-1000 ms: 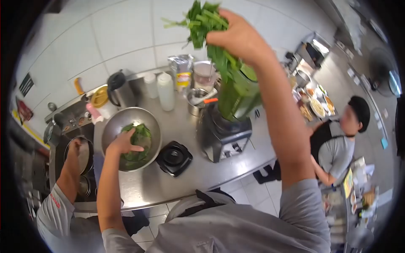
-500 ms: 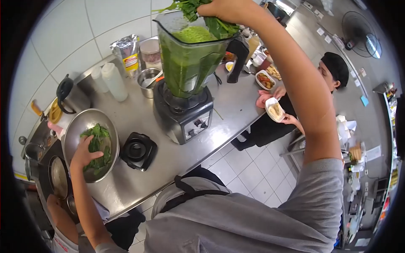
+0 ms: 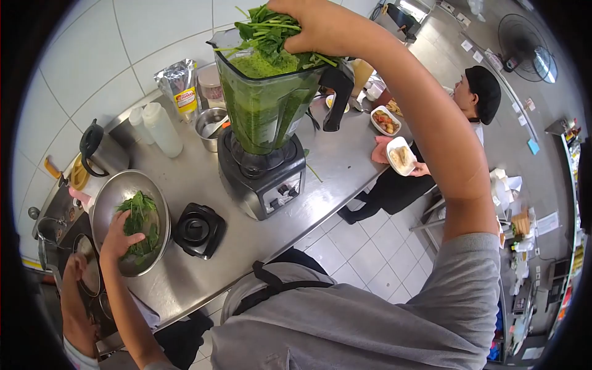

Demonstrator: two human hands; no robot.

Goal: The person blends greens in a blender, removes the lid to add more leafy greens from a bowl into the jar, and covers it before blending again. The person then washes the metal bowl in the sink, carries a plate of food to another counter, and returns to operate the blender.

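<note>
At the top, my right hand (image 3: 317, 28) is closed around a bunch of leafy greens (image 3: 268, 34), stems sticking out, at the mouth of the blender jar (image 3: 262, 102). The jar holds bright green, frothy liquid with darker leaf pieces and sits on the black blender base (image 3: 262, 169). Over at the left, my left hand (image 3: 118, 237) rests in a steel bowl (image 3: 105, 200), thumb spread from the fingers, touching more leafy greens (image 3: 143, 216). Some of its fingertips are hidden among the leaves. The black blender lid (image 3: 198, 231) lies on the counter between bowl and base.
Behind stand squeeze bottles (image 3: 161, 129), a foil pouch (image 3: 184, 92), a steel pot (image 3: 213, 126) and a steel pitcher (image 3: 105, 148). A co-worker at right holds a white food tray (image 3: 401, 157). Another person's hand (image 3: 75, 268) is near a pan at left.
My right hand has lowered the greens toward the jar's mouth and moved left. My left hand has shifted slightly within the bowl. At left, another person's hand has come into view by the pan.
</note>
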